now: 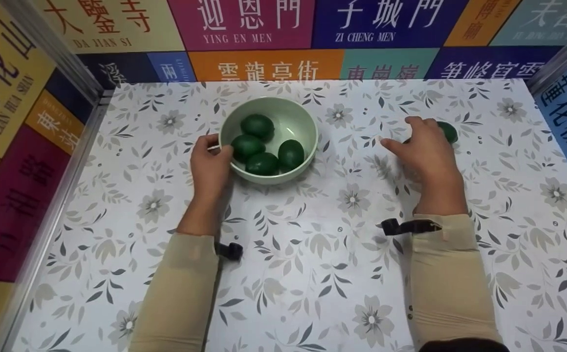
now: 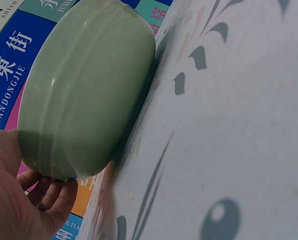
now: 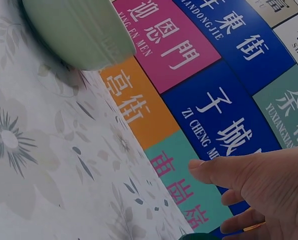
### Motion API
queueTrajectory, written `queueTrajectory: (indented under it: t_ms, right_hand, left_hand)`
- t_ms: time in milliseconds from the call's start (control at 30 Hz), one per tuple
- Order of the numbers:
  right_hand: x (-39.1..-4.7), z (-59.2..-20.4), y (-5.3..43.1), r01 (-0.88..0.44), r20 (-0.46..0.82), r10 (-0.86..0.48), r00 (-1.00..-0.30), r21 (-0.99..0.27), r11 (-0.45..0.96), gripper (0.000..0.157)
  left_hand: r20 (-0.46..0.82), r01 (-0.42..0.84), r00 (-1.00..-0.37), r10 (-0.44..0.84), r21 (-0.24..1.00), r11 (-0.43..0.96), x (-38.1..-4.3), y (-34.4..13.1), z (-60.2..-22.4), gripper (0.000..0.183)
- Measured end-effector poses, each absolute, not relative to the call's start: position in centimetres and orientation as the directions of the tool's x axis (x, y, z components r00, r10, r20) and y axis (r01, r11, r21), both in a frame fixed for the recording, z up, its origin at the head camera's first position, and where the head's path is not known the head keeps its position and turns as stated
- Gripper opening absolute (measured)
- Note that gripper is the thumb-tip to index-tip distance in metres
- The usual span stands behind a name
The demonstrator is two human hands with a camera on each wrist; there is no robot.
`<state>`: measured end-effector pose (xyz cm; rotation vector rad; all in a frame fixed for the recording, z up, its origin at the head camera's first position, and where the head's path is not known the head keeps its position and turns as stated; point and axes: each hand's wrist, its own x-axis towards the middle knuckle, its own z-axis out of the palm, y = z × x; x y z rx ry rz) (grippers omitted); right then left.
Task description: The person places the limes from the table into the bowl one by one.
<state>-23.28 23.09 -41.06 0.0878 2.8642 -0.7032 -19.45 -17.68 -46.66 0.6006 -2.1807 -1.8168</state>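
While left hand (image 1: 210,168) grips bowl (image 1: 294,116); right hand (image 1: 430,149) arches.

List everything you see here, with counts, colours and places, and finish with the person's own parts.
Table: 1, white with a grey floral pattern, beneath the hands
Lettered panels: several, many colours, behind the table and along both sides
Metal frame: several strips, grey, along the panels
Bowl: 1, light green, upright on the table
Oval objects: 4, dark green, inside the bowl
Loose oval object: at least 1, dark green, right of the bowl, partly hidden
Wrist devices: 2, black, one at each cuff
Sleeves: 2, tan, on the forearms
Left hand: 1, bare, gripping the bowl's rim
Right hand: 1, bare, at the loose oval object
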Motion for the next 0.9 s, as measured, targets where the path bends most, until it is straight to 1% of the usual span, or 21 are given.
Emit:
queueTrajectory:
  t_ms: [333, 567, 733, 900]
  right_hand:
    - [-23.4, -41.8, 23.9, 0.125, -0.207, 0.035, -0.978, -0.443, 0.888, 0.097]
    - [-23.4, -42.3, 24.0, 0.146, -0.208, 0.053, -0.977, -0.463, 0.874, 0.094]
    - [-23.6, -42.5, 24.0, 0.167, -0.243, 0.059, -0.968, -0.453, 0.876, 0.089]
    - [-23.8, -42.8, 24.2, 0.159, -0.249, 0.048, -0.967, -0.448, 0.879, 0.086]
  left_hand:
    - [-0.094, -0.177, -0.882, -0.462, 0.974, 0.139, -19.3, -17.6, -46.5, 0.032]
    - [-0.049, -0.149, -0.897, -0.439, 0.969, 0.196, -19.3, -18.0, -46.6, 0.035]
    - [-0.069, -0.166, -0.893, -0.445, 0.969, 0.184, -19.4, -18.0, -46.6, 0.035]
    - [-0.083, -0.171, -0.892, -0.445, 0.972, 0.162, -19.5, -17.9, -46.5, 0.034]
